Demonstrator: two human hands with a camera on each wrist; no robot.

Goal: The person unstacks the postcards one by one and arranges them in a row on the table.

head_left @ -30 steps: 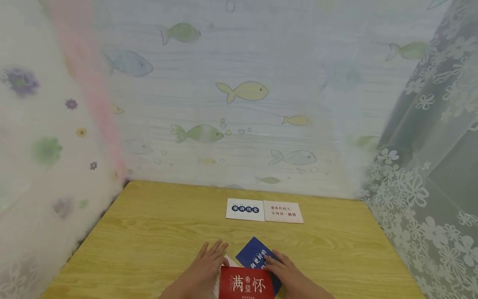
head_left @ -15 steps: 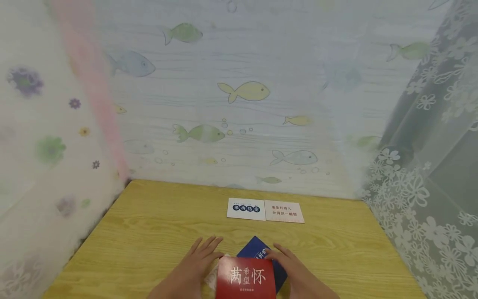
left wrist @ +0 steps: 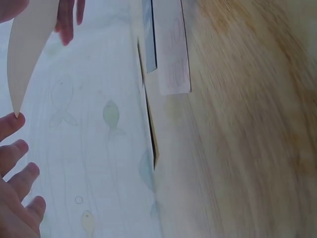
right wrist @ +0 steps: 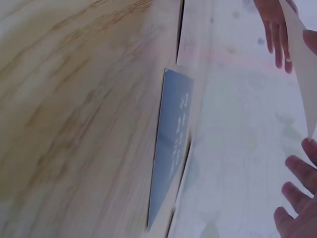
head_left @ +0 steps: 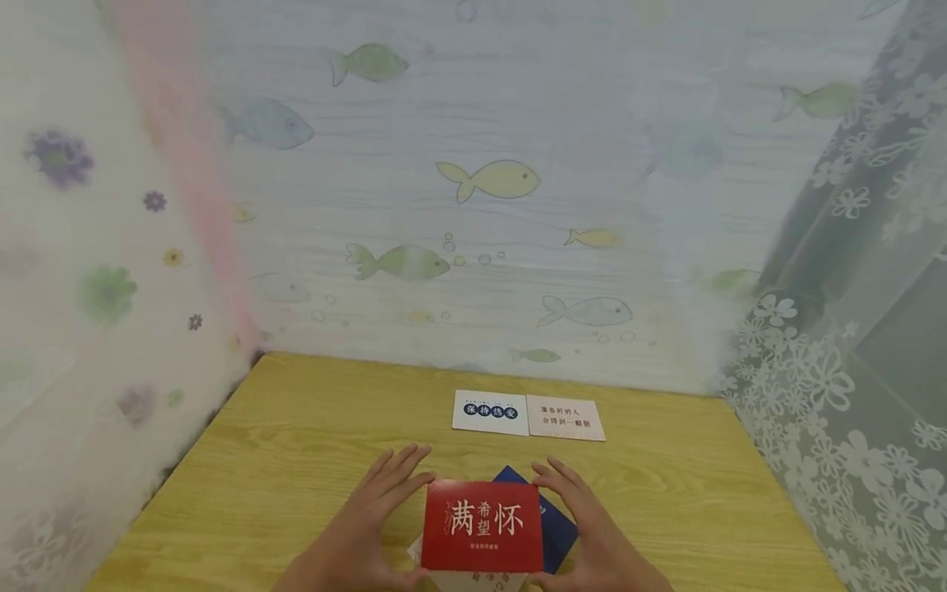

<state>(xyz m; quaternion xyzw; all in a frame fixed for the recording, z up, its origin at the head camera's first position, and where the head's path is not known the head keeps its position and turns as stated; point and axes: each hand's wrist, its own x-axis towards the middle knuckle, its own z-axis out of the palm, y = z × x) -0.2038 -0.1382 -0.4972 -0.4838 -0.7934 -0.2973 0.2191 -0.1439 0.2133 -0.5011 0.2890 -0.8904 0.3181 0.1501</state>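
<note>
Both hands hold a red card with white lettering in the head view. My left hand pinches its left edge, index finger at the top corner and thumb at the bottom. On the right edge my right hand pinches in the same manner. The card is raised off the table, its pale back showing in the left wrist view. Beneath it a blue card lies turned at an angle, partly covered. A pale card with brown lettering also shows below, mostly hidden.
Farther back on the wood-grain table lie a white card with dark blue circles and a pale pink card, side by side. A fish-patterned cloth hangs behind the table, and a lace curtain borders its right.
The red card has risen and moved farther from the body, held in both hands. More of the pale lettered card shows below it, and more of the blue card is covered.
</note>
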